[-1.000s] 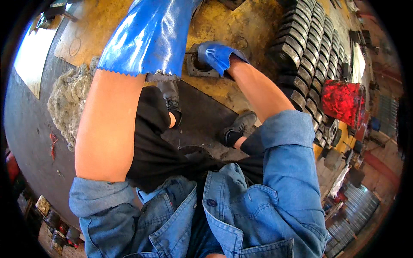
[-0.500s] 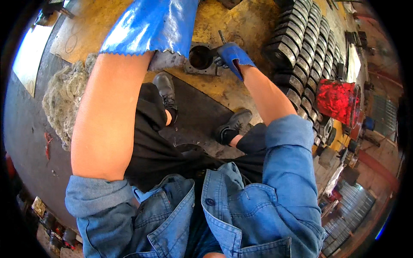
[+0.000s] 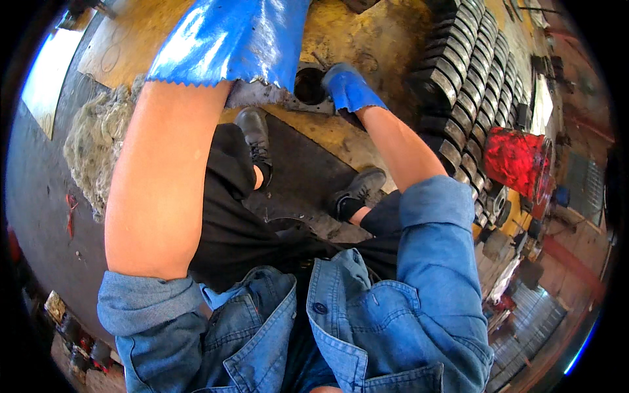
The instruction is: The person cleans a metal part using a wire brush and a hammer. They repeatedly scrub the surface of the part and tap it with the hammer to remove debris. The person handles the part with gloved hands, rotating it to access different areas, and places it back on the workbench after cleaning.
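A blue glove with a long, jagged-edged cuff (image 3: 226,46) covers my left hand; its fingers lie past the upper edge of the view, so what they touch is hidden. My right hand (image 3: 347,88), in a shorter blue glove, is at the right side of a square metal block (image 3: 321,106) with a round dark bore (image 3: 308,86). The fingers point toward that bore and are hidden beneath the back of the glove. A thin rod (image 3: 319,59) sticks up just beyond the block, close to my right hand. The left cuff overlaps the block's left side.
Rows of dark, ribbed metal parts (image 3: 452,72) are stacked on the right. Beside them stands a red bucket (image 3: 514,160). A heap of greyish fibre waste (image 3: 98,144) lies at the left. My shoes (image 3: 252,134) rest near a dark mat (image 3: 301,147) on the stained yellow floor.
My right hand has turned over and shifted slightly left, hiding its grey fingers. The rod's visible end has shifted left. The left cuff has moved a little right over the block.
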The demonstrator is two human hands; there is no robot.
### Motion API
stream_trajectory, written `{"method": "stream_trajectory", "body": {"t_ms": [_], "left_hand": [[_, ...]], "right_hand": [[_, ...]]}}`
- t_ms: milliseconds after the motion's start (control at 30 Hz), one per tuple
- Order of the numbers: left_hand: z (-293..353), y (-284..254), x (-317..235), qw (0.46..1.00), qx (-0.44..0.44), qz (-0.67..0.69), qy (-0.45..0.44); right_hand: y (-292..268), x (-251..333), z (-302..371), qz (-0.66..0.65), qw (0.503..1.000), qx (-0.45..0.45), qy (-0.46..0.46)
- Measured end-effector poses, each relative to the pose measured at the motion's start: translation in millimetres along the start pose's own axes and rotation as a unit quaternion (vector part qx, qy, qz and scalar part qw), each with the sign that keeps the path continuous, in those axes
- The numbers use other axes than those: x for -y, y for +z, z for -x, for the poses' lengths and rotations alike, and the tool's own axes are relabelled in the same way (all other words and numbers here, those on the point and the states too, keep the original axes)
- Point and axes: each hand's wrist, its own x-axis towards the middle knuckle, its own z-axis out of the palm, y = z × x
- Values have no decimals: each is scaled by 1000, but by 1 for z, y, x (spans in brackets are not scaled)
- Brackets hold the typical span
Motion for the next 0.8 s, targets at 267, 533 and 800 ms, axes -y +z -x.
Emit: {"method": "stream_trajectory", "body": {"t_ms": [267,533,800], "left_hand": [[6,-8,3,1000,-4,-6,-3],[14,-9,6,1000,-1,-12,2],[13,-10,1,1000,-5,-9,-7]], "right_hand": [[-31,38,17,-48,990,124,-43],[-42,16,22,-87,987,129,-32],[-54,17,21,40,993,113,-1]]}}
